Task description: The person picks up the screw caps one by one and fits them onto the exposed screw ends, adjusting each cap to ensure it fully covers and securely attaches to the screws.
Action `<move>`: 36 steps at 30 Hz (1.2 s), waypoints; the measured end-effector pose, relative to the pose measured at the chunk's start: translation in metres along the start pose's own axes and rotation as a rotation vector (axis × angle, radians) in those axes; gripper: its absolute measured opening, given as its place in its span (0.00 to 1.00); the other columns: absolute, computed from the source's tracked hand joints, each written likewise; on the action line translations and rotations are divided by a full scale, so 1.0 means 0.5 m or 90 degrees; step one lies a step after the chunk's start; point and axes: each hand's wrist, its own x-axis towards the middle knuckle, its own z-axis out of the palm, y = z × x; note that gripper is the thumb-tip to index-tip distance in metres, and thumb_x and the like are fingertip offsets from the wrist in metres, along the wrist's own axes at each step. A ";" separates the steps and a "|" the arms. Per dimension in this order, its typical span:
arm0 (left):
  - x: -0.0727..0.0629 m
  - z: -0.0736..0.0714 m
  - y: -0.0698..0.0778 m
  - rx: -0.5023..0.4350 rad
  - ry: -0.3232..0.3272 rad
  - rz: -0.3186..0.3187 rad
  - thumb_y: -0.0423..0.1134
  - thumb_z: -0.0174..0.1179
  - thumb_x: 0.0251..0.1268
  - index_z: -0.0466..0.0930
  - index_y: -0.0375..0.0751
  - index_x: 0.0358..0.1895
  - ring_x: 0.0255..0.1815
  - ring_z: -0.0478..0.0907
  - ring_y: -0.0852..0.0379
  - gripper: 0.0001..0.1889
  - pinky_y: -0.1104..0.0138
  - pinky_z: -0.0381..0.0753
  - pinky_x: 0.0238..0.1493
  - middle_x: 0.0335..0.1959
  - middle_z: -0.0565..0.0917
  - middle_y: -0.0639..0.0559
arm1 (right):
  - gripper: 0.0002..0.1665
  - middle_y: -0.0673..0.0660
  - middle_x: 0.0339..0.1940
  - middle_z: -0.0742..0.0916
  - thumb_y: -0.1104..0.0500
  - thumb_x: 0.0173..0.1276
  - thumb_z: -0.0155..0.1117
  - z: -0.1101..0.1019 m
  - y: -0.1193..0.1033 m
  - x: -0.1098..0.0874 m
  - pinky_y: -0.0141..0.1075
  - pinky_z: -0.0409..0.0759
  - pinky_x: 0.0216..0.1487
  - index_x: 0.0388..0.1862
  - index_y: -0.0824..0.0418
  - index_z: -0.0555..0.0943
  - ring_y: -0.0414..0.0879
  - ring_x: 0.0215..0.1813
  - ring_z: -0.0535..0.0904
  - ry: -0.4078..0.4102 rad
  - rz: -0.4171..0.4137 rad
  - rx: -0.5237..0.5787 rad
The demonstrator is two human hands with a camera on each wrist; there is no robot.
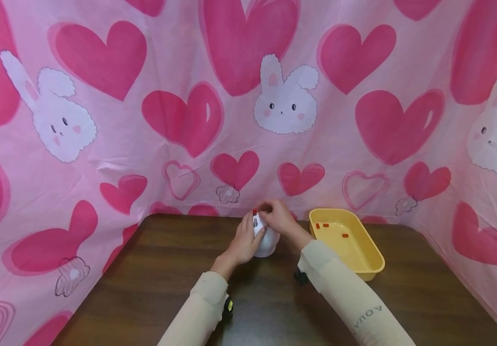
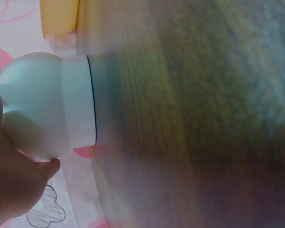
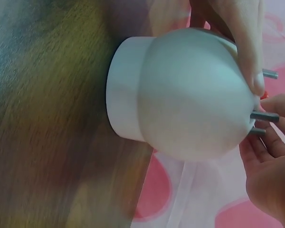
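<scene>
Well, the left hand (image 1: pixel 245 241) grips the white dome (image 1: pixel 269 246), standing on the wooden table (image 1: pixel 179 259), its top partly hidden by the hands; three metal studs (image 3: pixel 265 117) and one red cap (image 1: pixel 255 211) show there; the right hand (image 1: pixel 277 218) is at the top, its hold impossible to tell; rightward, one sleeve (image 1: pixel 339 283) overlaps one yellow tray (image 1: pixel 358 254) holding three red pieces (image 1: pixel 345 235).

Worn Attire

Left sleeve (image 1: pixel 194 312) and right sleeve (image 1: pixel 345 293): cream, each ending in a broad cuff (image 1: pixel 210 281); dark capital letters (image 1: pixel 367 317) mark the right. Black left wrist device (image 1: pixel 227 311) with yellow-green patch (image 1: pixel 230 305); black right wrist device (image 1: pixel 301 276).
</scene>
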 end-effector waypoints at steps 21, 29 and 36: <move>0.000 -0.001 0.001 -0.005 0.011 -0.013 0.53 0.47 0.81 0.43 0.28 0.80 0.79 0.52 0.31 0.41 0.39 0.59 0.74 0.80 0.51 0.32 | 0.09 0.61 0.48 0.88 0.66 0.71 0.64 -0.060 0.007 -0.021 0.50 0.82 0.59 0.49 0.63 0.85 0.54 0.52 0.84 -0.031 -0.056 -0.045; -0.001 -0.001 0.003 -0.010 0.011 -0.013 0.54 0.46 0.81 0.43 0.28 0.80 0.79 0.52 0.31 0.41 0.39 0.58 0.75 0.80 0.51 0.33 | 0.16 0.58 0.51 0.88 0.61 0.71 0.69 -0.088 0.012 -0.035 0.48 0.83 0.59 0.56 0.61 0.84 0.53 0.53 0.83 -0.040 -0.045 -0.061; -0.003 0.000 0.008 -0.005 0.006 -0.024 0.54 0.46 0.81 0.44 0.29 0.81 0.79 0.52 0.33 0.41 0.41 0.58 0.76 0.81 0.51 0.34 | 0.18 0.62 0.53 0.87 0.61 0.70 0.65 -0.127 0.029 -0.048 0.52 0.83 0.57 0.57 0.63 0.83 0.56 0.54 0.83 -0.035 -0.067 -0.106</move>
